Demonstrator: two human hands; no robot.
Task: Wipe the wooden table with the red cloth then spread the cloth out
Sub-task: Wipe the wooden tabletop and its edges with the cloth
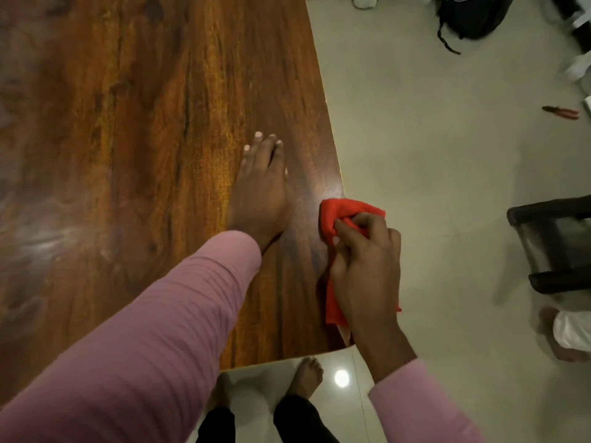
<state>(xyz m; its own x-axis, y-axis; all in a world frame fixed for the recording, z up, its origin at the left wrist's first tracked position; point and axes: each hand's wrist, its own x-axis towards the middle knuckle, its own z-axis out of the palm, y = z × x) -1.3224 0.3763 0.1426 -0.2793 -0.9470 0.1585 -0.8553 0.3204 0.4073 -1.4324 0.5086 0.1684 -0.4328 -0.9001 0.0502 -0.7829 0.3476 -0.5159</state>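
On wooden table (128, 155), left hand (259, 199) flat; right hand (364, 266) grips red cloth (345, 209) stretched along edge.

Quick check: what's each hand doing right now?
Left hand: open, fingers straight, resting flat on the wooden table.
Right hand: grips the bunched red cloth at the table's edge.

Wooden table (128, 155): bare wood open far and left | left hand (259, 193) flat on near-right wood, barring passage | red cloth (342, 212) bunched at right edge | dark chair (550, 247) well right, on floor.
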